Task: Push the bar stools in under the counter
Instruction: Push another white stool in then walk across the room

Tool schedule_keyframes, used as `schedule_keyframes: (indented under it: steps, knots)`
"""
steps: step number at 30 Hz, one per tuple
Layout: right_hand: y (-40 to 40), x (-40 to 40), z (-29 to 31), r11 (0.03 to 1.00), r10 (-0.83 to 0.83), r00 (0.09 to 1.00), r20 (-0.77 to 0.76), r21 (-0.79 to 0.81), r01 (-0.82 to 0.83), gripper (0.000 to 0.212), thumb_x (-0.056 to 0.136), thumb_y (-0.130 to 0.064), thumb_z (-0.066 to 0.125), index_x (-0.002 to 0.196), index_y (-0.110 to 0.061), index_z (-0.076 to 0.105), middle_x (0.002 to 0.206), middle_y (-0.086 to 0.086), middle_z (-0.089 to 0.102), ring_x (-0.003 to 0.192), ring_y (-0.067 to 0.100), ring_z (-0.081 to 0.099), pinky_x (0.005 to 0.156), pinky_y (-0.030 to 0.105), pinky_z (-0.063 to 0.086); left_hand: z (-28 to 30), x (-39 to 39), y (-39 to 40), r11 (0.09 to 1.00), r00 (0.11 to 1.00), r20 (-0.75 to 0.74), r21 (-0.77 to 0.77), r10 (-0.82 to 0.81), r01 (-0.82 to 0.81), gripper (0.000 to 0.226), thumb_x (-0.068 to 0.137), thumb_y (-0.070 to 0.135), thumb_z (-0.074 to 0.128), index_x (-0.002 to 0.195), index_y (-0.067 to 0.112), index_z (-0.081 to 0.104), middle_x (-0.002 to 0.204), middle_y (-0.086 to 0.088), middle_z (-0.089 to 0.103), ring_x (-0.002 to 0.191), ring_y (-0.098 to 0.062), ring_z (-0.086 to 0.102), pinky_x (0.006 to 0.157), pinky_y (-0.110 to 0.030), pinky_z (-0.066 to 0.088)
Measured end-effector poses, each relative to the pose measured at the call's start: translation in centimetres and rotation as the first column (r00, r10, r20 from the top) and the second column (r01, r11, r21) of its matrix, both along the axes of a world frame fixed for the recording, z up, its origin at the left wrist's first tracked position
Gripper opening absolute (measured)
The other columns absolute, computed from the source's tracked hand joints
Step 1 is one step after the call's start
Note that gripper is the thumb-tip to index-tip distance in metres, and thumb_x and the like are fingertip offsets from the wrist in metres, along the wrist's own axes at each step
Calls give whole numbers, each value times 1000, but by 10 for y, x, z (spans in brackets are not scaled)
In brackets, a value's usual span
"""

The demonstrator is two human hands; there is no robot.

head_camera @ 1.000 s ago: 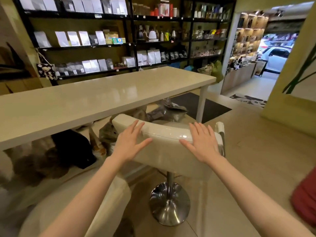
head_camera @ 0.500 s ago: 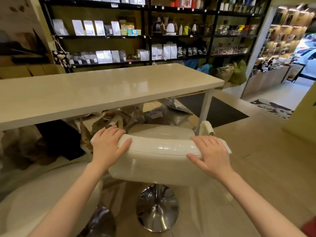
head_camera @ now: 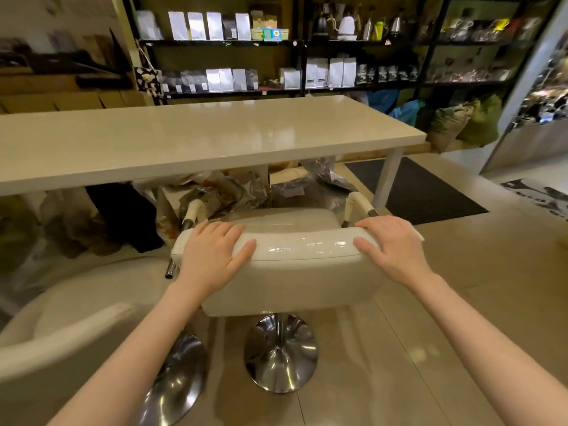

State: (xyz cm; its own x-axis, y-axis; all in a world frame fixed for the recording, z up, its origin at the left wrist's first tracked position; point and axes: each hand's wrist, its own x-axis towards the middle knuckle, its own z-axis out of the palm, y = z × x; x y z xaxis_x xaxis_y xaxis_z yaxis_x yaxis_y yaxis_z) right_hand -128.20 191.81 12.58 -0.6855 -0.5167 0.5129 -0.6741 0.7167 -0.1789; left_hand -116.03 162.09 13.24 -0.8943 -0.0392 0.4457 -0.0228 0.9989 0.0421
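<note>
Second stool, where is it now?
Head view, lower left: the second stool stands beside the held stool, left of the left hand, short of the counter.

Floor (head_camera: pixel 461 302): glossy tan tiles. On it: 2 chrome stool bases, 1 at centre (head_camera: pixel 280 353), 1 lower left (head_camera: pixel 173 376), near each other but apart. White table leg (head_camera: pixel 388 179) stands at right, dark mat (head_camera: pixel 421 189) beside it. Foil and dark bags (head_camera: pixel 215 195) piled on floor under table (head_camera: pixel 184 139). Tabletop bare, glossy cream.
</note>
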Motion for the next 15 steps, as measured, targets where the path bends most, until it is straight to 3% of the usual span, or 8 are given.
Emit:
schedule_keyframes:
  steps: [10,15]
  knots:
    - [0,-12,-4,991,-78,997,-4,-110,77,38,89,-38,31,81,-16,62,82,-2,67,83,15,57,87,22,22,3,4,26,998,999,-4,52,46,-46,76,91,61,9,100,13,68,94,-5,72,90,-25,65,83,-36,46]
    - [3,-13,1,988,-77,994,72,-130,86,35,87,-33,31,81,-15,61,81,-2,64,83,16,55,99,32,26,4,7,39,995,998,8,70,67,-67,79,91,62,8,98,12,69,91,-5,72,87,-25,65,81,-36,46]
